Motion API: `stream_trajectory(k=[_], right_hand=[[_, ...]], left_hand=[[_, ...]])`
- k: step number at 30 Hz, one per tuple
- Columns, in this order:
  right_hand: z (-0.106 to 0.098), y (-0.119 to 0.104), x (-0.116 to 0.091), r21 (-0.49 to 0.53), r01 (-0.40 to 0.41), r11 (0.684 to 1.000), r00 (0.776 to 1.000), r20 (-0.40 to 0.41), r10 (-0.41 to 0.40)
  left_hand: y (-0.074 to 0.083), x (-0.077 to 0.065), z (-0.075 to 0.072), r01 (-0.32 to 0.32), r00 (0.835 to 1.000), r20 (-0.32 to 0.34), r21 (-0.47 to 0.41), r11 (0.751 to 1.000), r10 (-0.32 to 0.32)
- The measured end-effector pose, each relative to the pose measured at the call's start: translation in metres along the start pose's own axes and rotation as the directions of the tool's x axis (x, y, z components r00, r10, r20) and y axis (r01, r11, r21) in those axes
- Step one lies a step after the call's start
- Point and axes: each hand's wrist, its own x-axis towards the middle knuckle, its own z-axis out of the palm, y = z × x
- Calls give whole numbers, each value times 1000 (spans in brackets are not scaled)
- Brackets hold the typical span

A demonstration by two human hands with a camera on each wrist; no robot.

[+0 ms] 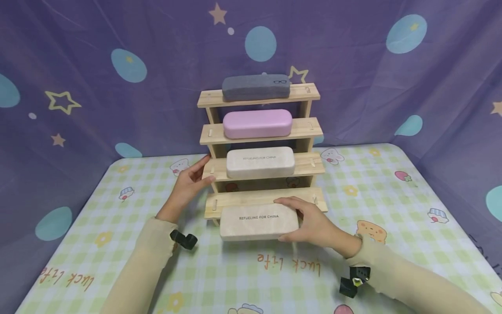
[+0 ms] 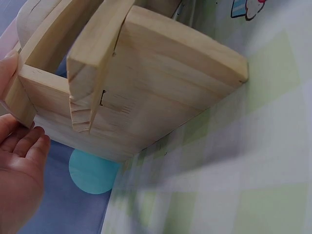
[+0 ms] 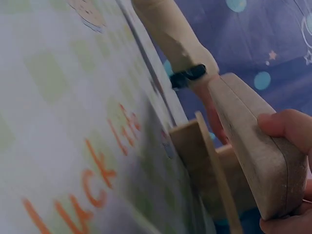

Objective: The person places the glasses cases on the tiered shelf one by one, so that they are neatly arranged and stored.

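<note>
My right hand (image 1: 315,223) grips the right end of a beige glasses case (image 1: 259,222) lettered "REFUELING FOR CHINA". The case overlaps the front of the bottom step of a four-step wooden display stand (image 1: 270,197); in the right wrist view, this case (image 3: 258,151) appears in front of the stand, held between thumb and fingers. My left hand (image 1: 189,185) holds the left end of the stand's second step from the bottom, thumb in front; the left wrist view shows its fingers (image 2: 29,146) at the board's edge. On that step lies a white glasses case (image 1: 260,168) with the same lettering.
A pink glasses case (image 1: 257,126) occupies the third step, and a grey-blue glasses case (image 1: 255,89) the top one. The stand is on a green-checked tablecloth (image 1: 129,261), near a purple curtain (image 1: 176,39) behind it.
</note>
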Motion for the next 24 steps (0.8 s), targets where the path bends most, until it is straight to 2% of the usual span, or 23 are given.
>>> stream_trajectory(k=[10,18,24], right_hand=[[-18,2,16,29,42,999,999,2,-42],[-24,15,27,66,-29,997,1000,7,28],[-28,22,34,93,-47,995,999,19,46]], left_hand=[[-3,0,-1,12,1000,-2,-3,1000,-12],[-5,-1,-2,8,1000,-4,3,1000,-8],[-3,0,-1,-8,1000,-6,-1,1000,8]])
